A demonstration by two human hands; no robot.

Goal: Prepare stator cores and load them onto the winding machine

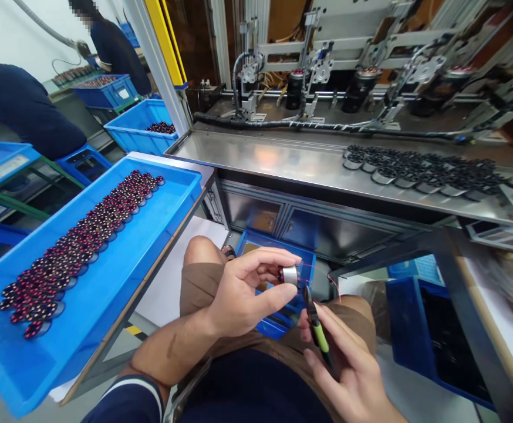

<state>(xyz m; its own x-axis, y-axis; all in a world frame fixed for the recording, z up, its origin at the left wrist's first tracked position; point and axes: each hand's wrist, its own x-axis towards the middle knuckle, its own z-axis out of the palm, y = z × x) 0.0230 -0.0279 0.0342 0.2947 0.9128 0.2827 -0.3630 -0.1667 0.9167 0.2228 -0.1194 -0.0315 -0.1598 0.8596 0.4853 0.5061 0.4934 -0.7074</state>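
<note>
My left hand pinches a small motor stator between thumb and fingers above my lap. It has a silver metal ring, and thin red wire trails from it to the right. In my right hand is a pair of cutting pliers with green and black handles. Their dark jaws point up, close beside the stator's right end; whether they touch the wire I cannot tell. Below both hands sits a blue bin on the floor, partly hidden by them.
At left, a blue tray holds rows of wound stators. Ahead, a metal ledge carries dark unwound cores before a winding machine. Another blue bin stands at right. Two people sit at far left.
</note>
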